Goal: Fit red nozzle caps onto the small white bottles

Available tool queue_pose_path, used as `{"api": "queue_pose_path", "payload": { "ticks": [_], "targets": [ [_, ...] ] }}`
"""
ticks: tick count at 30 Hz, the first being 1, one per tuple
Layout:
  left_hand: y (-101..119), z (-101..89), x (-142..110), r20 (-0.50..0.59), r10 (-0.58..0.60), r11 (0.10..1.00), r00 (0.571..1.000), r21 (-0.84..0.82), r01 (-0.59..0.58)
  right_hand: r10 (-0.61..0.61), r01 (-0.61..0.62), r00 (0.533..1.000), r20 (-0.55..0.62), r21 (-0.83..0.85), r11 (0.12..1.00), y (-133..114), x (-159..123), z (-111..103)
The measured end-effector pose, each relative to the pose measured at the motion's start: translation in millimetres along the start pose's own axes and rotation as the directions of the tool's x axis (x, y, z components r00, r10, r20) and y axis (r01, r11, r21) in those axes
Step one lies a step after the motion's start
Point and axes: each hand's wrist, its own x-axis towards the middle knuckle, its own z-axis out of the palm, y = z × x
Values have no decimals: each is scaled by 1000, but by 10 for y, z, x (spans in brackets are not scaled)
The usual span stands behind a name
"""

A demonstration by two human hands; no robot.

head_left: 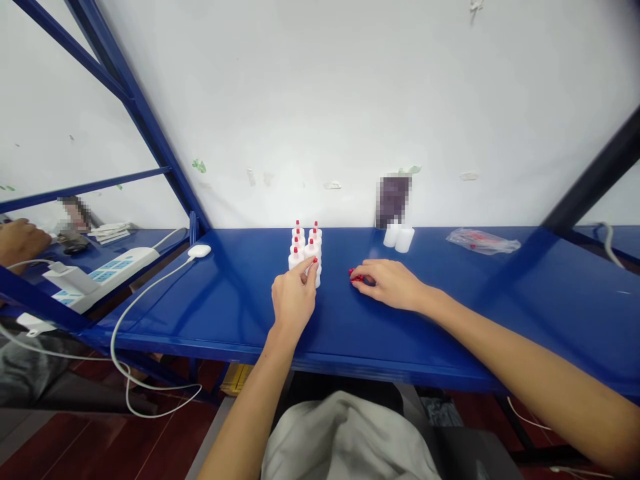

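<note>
Several small white bottles with red caps [306, 245] stand in a tight cluster on the blue shelf [240, 307]. My left hand [294, 298] reaches to the nearest bottle, its thumb and forefinger pinched around the red cap. My right hand [389, 283] lies on the shelf just right of the cluster, fingers curled over a small pile of loose red caps [356, 277]. Two uncapped white bottles [399, 237] stand farther back by the wall.
A clear plastic bag [482, 241] with red pieces lies at the back right. A white charger and cable [199, 251] run off the left edge. A power strip [107, 269] sits on the left shelf, where another person's hand [20, 241] rests. Blue frame struts cross left and right.
</note>
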Motion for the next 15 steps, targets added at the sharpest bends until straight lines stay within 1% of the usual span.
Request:
{"api": "queue_pose_path", "payload": {
  "ticks": [10, 15],
  "targets": [
    [-33, 21, -9, -20, 9, 999, 1000, -40, -9, -1, 1, 1000, 23, -13, 1000, -46, 11, -4],
    [-26, 13, -12, -21, -15, 1000, 1000, -1, 15, -13, 13, 1000, -9, 24, 1000, -45, 8, 16]
  ]
}}
